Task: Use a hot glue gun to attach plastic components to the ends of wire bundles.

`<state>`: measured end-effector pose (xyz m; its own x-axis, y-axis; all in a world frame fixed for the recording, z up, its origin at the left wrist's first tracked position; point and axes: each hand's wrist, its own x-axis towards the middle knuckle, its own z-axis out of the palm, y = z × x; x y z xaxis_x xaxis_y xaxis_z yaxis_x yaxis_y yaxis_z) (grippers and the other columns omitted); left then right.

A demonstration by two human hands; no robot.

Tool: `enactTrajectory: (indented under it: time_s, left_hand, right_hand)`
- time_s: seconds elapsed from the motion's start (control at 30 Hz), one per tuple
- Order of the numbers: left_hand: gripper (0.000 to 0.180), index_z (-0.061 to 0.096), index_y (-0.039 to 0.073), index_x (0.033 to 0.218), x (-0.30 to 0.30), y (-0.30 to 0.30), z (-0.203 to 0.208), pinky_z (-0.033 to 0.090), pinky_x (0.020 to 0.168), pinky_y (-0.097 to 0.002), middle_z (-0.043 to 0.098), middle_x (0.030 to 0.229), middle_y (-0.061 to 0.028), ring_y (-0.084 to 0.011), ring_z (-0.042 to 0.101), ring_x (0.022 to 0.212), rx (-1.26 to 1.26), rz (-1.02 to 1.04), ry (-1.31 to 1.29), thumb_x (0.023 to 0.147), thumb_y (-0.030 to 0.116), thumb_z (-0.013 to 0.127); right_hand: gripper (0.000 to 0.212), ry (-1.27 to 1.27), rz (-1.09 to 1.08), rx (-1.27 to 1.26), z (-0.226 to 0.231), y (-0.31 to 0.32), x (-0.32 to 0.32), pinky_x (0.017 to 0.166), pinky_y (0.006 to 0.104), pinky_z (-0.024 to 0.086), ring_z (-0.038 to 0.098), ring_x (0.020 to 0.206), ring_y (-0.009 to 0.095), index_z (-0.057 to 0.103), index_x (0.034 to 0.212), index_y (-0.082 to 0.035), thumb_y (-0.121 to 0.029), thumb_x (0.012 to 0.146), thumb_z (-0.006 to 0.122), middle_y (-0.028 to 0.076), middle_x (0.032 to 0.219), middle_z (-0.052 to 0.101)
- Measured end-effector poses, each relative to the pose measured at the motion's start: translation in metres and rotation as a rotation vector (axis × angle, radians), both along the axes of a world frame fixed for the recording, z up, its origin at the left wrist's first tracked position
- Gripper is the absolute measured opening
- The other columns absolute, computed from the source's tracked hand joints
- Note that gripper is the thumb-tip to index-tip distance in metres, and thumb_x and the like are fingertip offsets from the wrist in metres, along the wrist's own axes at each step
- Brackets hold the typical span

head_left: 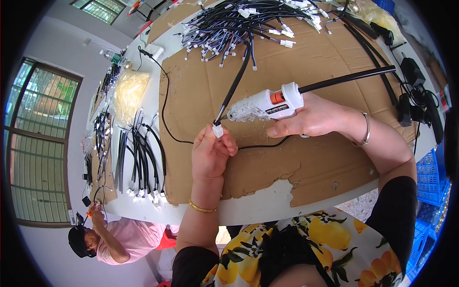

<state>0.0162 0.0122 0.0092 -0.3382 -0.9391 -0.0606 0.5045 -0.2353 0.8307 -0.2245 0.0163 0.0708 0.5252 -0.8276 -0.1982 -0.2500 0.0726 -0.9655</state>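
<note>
Between the fingertips of my left hand (210,150) is the white connector (218,130) of a black-sleeved cable (235,85). The cable runs up and away to the pile at the back. My right hand (311,118) grips a white hot glue gun (288,99) with an orange part on its side. Its nozzle (232,113), crusted with whitish residue, points left and sits right beside the wires at the connector. A long black glue stick (346,79) sticks out of the gun's rear, toward the right. Whether glue is flowing cannot be made out.
Brown cardboard (267,167) with a torn front edge covers the white table (239,210). Many finished-looking cables (248,24) lie heaped at the back; more cables (141,160) lie left. A thin black cord (167,95) crosses the cardboard. Black adapters (412,71) stand right. Another person (119,239) works at left.
</note>
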Motion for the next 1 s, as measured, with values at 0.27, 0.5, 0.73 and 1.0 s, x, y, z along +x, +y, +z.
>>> enactTrajectory:
  time_s: [0.27, 0.5, 0.73, 1.0]
  left_hand:
    - [0.03, 0.048, 0.001, 0.079, 0.001, 0.001, 0.0, 0.036, 0.047, -0.0277, 0.048, 0.059, -0.0081, -0.017, 0.044, 0.05, -0.013, -0.039, -0.01, 0.092, 0.024, 0.035]
    - [0.032, 0.048, 0.001, 0.079, 0.003, 0.001, -0.002, 0.034, 0.045, -0.0275, 0.048, 0.059, -0.0081, -0.0163, 0.043, 0.049, -0.017, -0.072, 0.043, 0.093, 0.026, 0.034]
    - [0.031, 0.05, 0.001, 0.081, 0.003, 0.001, -0.001, 0.033, 0.044, -0.0269, 0.047, 0.057, -0.0074, -0.0159, 0.041, 0.048, -0.015, -0.079, 0.048, 0.093, 0.025, 0.034]
    - [0.029, 0.053, 0.001, 0.086, 0.003, -0.002, -0.002, 0.033, 0.045, -0.0266, 0.044, 0.057, -0.0042, -0.0135, 0.039, 0.049, 0.001, -0.032, 0.109, 0.092, 0.023, 0.036]
  right_hand:
    - [0.022, -0.046, 0.031, 0.022, -0.001, -0.001, 0.001, 0.049, 0.0205, 0.032, 0.038, 0.058, 0.003, 0.056, 0.091, -0.005, -0.016, 0.075, 0.065, -0.006, 0.065, 0.046]
    - [0.027, -0.158, 0.039, -0.113, -0.013, -0.006, 0.002, 0.052, 0.0199, 0.035, 0.04, 0.062, 0.003, 0.055, 0.097, -0.003, -0.013, 0.074, 0.065, -0.005, 0.071, 0.049]
    - [0.023, -0.12, 0.063, -0.012, -0.006, -0.003, 0.001, 0.054, 0.02, 0.035, 0.04, 0.063, 0.003, 0.054, 0.092, -0.002, -0.012, 0.074, 0.065, -0.005, 0.07, 0.047]
    - [0.019, -0.198, 0.005, -0.149, -0.01, -0.007, -0.002, 0.055, 0.0222, 0.034, 0.037, 0.062, 0.005, 0.047, 0.076, -0.004, -0.014, 0.073, 0.062, -0.004, 0.064, 0.042]
